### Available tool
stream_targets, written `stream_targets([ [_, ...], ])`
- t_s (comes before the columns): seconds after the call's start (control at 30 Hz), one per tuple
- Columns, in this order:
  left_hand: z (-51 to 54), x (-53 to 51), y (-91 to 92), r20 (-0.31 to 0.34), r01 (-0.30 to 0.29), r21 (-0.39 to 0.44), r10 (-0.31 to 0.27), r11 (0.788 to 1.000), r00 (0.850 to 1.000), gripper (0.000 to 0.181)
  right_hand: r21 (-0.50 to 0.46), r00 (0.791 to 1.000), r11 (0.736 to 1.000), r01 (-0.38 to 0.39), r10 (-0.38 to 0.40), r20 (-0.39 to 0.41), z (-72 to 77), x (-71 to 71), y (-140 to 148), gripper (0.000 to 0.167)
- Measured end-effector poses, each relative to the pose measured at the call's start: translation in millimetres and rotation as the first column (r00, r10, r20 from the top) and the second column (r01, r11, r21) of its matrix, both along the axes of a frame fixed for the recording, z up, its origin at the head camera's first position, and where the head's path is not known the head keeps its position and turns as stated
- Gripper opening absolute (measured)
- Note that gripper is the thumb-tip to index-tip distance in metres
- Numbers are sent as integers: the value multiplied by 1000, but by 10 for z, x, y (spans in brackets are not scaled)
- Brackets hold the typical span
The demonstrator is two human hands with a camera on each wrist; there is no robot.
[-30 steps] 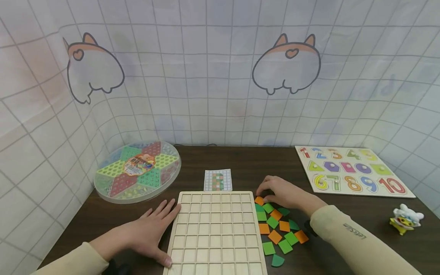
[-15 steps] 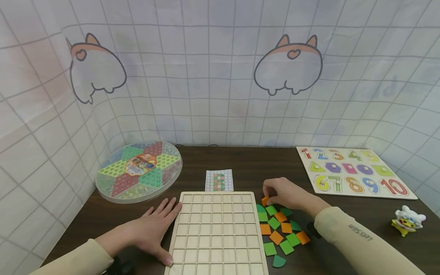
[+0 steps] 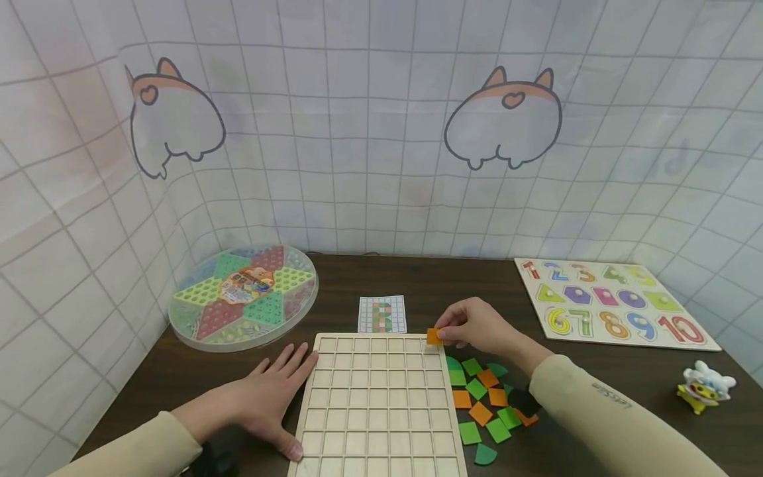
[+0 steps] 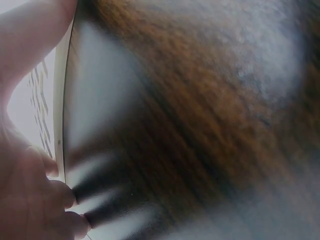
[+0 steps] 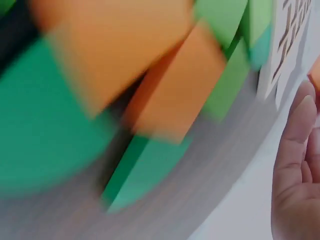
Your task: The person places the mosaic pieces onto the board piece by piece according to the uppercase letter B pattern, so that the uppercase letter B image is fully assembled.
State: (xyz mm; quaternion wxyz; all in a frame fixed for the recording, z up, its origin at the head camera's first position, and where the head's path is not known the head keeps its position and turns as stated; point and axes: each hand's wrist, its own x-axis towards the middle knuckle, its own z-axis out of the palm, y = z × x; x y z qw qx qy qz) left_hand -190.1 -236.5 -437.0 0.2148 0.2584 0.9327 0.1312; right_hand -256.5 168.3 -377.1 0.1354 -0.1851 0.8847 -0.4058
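A pale wooden grid board (image 3: 381, 397) lies on the dark table, its cells bare. Along the board's left edge my left hand (image 3: 262, 401) rests with fingers spread, the thumb touching the near part of that edge. Between thumb and fingers my right hand (image 3: 479, 328) pinches an orange square tile (image 3: 433, 336) over the board's far right corner. In the right wrist view the fingers (image 5: 300, 120) show at the right edge, with a sliver of the orange tile. Beside the board's right side lie loose green squares (image 3: 469, 432), orange squares (image 3: 480, 414) and dark green quarter-round tiles (image 3: 485, 454).
Behind the board lies a small printed pattern card (image 3: 382, 315). A round Chinese checkers set (image 3: 243, 298) stands back left. At back right is a number-and-shape puzzle board (image 3: 614, 301), with a small toy figure (image 3: 705, 387) nearer. A tile-print curtain (image 3: 381, 132) surrounds the table.
My right hand has lifted the orange square from the loose tiles and carried it left to the board's far right corner. The left hand keeps its place on the board's edge.
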Motion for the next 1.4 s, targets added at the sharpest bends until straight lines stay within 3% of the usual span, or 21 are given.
stream_targets([
  [0.17,34,-3,2,-5,5,-3,-5,1000,1000,149,-39,997,999,28,-25,75,-28,37,-331,10],
  [0.43,12,-15,5,1,-2,-17,2,1000,1000,148,-41,992,999,-6,11,123,-52,67,-789,6],
  [0.67,303,95,133,70,-6,-41,9,999,997,144,-40,990,998,-46,51,132,-79,107,-1075,7],
  [0.73,324,100,142,78,-9,-45,13,999,997,143,-27,992,998,-50,52,111,-79,116,-1135,7],
  [1.0,135,28,51,48,14,-9,-13,1000,999,147,75,997,995,-73,74,-2,-52,147,-1240,13],
  [1.4,8,-6,6,4,-13,-47,13,999,1000,150,136,994,986,-92,99,-40,-71,152,-1278,13],
])
